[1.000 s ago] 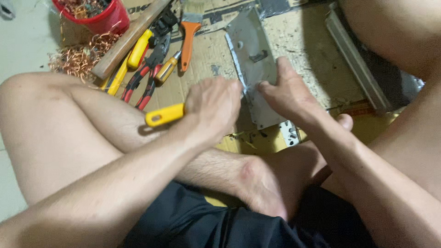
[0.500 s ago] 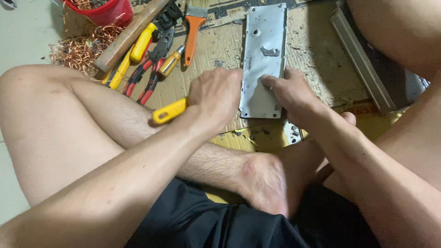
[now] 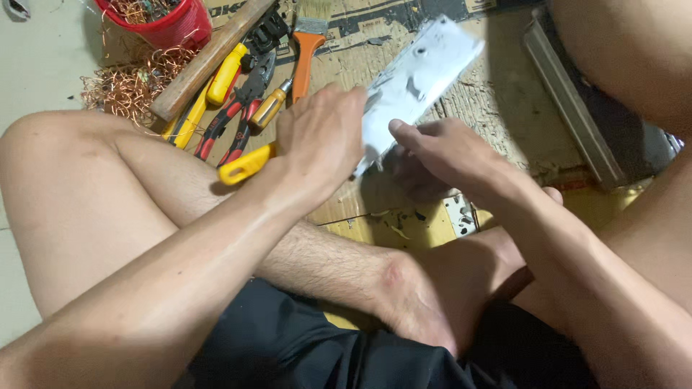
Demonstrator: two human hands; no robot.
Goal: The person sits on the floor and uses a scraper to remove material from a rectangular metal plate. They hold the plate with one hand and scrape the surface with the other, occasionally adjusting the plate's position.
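Note:
I sit cross-legged on the floor. My left hand [image 3: 321,137] is closed around a tool with a yellow handle [image 3: 245,164] that sticks out to the left; its fingertips rest against the left edge of a grey metal plate [image 3: 422,72]. My right hand [image 3: 440,155] grips the plate's near end from below, thumb on top. The plate has small holes and a cut-out, and it slants up and to the right above the cardboard [image 3: 497,115]. The tool's tip is hidden behind my left hand.
At the upper left lie a red bucket [image 3: 169,25] of copper wire, a loose copper wire tangle [image 3: 122,86], a wooden handle [image 3: 209,61], red-handled pliers [image 3: 231,126], yellow-handled tools [image 3: 225,72] and an orange-handled brush [image 3: 306,47]. A grey metal rail [image 3: 573,108] lies at right.
The metal plate, lying straight on the cardboard before, is now lifted and swung so its far end points up-right. Both hands have shifted along its near end.

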